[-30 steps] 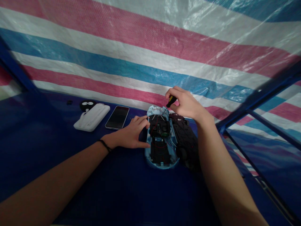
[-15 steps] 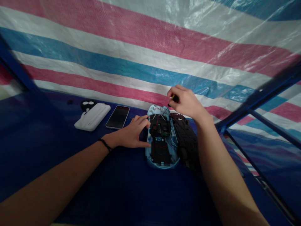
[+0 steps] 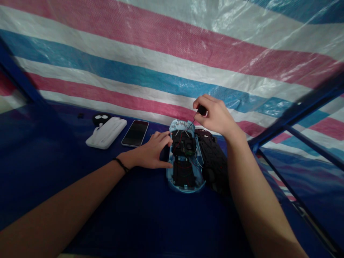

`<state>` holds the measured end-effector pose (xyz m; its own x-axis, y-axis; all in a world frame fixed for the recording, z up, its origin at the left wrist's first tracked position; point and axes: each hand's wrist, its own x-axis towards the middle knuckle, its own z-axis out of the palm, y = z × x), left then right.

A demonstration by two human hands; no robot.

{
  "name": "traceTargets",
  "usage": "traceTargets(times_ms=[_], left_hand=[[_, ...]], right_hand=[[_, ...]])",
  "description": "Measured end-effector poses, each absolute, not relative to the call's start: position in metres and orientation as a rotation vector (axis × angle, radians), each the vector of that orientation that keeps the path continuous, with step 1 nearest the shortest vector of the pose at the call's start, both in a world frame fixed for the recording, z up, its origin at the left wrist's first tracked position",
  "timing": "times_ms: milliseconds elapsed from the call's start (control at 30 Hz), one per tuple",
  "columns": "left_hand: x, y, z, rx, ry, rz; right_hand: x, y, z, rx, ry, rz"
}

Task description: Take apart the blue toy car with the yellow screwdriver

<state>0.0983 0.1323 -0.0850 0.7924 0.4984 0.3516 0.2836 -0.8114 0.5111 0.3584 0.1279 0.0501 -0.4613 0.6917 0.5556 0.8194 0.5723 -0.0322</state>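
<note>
A light-blue toy car body shell [image 3: 185, 187] lies upside down on the blue table, its black inner parts and thin wires showing. My left hand [image 3: 153, 150] rests at the shell's left side, fingers spread, with thumb and fingertips at its edge. Above the far end, my right hand [image 3: 213, 114] is closed round the dark handle of a screwdriver [image 3: 202, 110]. The thin shaft slants down and left to the far part of the shell; whether its tip sits in a screw is too small to tell. A black car chassis [image 3: 212, 154] lies against the shell's right side, partly behind my right forearm.
Left of my left hand lie a phone [image 3: 135, 133], a white power bank [image 3: 106, 133] and a black round thing with white eyes [image 3: 101, 118]. Striped plastic sheeting [image 3: 161, 46] hangs behind the table. A blue metal frame [image 3: 295, 111] stands at the right.
My right hand has turned a little and shifted slightly right with the screwdriver, whose handle now shows at a different angle. My left hand stays in place by the shell.
</note>
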Motion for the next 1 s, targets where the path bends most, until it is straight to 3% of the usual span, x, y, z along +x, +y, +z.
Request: traceTargets(times_ms=[1000], left_hand=[[0.097, 0.134, -0.09, 2.59, 0.611, 0.64]], right_hand=[[0.358, 0.126, 0.059, -1.354, -2.214, -0.438]])
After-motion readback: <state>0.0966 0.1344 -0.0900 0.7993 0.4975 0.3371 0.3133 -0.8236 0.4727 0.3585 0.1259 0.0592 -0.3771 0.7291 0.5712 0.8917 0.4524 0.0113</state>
